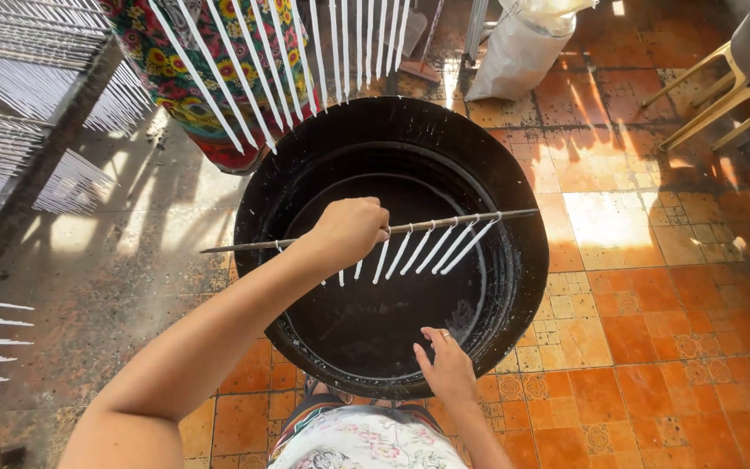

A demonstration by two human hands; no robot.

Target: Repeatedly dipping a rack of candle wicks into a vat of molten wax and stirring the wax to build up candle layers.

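Observation:
My left hand [353, 230] is closed around a thin dark rod [488, 217] held level across a large round black vat [531, 252]. Several thin white candles [431, 247] hang by their wicks from the rod and swing slantwise over the dark liquid inside. My right hand [449, 365] rests on the vat's near rim with its fingers spread, holding nothing. A ring shows on one finger.
Beyond the vat stands a person in colourful floral clothing [175, 78], with another row of long white candles [305, 52] hanging in front. Racks of white candles [19, 130] fill the left. A white sack [523, 43] and stool legs [713, 95] stand on the orange tiled floor.

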